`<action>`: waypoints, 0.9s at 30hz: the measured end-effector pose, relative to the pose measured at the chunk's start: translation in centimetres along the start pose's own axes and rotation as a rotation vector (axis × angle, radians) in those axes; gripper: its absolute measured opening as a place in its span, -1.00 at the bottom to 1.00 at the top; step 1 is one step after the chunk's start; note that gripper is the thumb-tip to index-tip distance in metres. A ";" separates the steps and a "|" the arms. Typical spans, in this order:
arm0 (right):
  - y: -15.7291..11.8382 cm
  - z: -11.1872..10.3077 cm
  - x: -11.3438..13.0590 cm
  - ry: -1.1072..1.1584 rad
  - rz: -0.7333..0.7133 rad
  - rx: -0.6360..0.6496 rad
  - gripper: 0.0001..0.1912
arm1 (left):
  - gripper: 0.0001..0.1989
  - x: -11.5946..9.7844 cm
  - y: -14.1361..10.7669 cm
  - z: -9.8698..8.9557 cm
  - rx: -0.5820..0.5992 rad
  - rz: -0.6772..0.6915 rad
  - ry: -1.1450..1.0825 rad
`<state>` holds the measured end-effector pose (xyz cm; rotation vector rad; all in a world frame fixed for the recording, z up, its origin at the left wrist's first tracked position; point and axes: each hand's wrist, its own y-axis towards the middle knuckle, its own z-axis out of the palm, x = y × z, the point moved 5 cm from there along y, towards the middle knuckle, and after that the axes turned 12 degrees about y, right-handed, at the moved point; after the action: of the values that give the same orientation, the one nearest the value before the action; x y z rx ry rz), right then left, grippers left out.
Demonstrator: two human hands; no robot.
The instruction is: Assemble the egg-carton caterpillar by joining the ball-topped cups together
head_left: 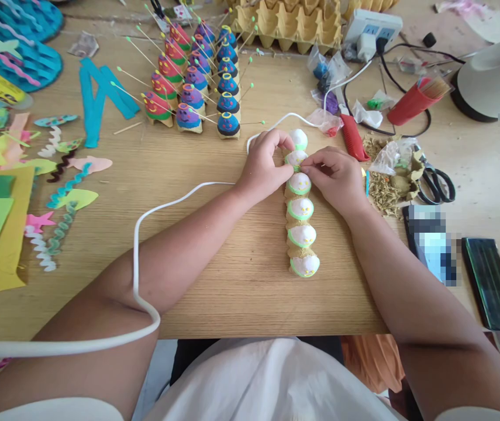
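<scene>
A row of egg-carton cups (301,223) runs away from me on the table, each cup topped by a white dome with a light-green rim. Several nearer domes carry small yellow dots. My left hand (268,156) curls its thumb and index finger around the left side of the second cup from the far end. From the right, my right hand (334,175) pinches at that cup's front edge, where a thin light-green clay strip (296,168) shows between the fingertips. Its far end is hidden by the fingers.
Painted carton cups (190,120) with pin-like sticks stand in rows at the back. Paper cutouts (80,199) lie left. A white cable (137,251) crosses my left forearm. Right are scissors (437,182), a phone (429,242), a red toothpick holder (410,105) and a power strip (372,26).
</scene>
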<state>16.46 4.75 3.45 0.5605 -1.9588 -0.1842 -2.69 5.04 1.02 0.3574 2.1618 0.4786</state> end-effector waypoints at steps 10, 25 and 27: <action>-0.1 -0.2 -0.2 0.043 0.044 -0.049 -0.93 | -0.69 0.2 0.0 0.2 0.002 0.013 -0.003; -0.1 -0.4 -0.9 0.103 0.083 -0.082 -0.94 | -0.65 0.1 0.0 0.2 0.023 -0.012 -0.035; -0.1 -0.4 -1.1 0.109 0.098 -0.084 -0.90 | -0.62 0.1 -0.1 0.2 0.020 -0.016 -0.039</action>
<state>17.20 5.18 2.69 0.4101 -1.8591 -0.1705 -2.58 5.03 0.86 0.3569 2.1313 0.4383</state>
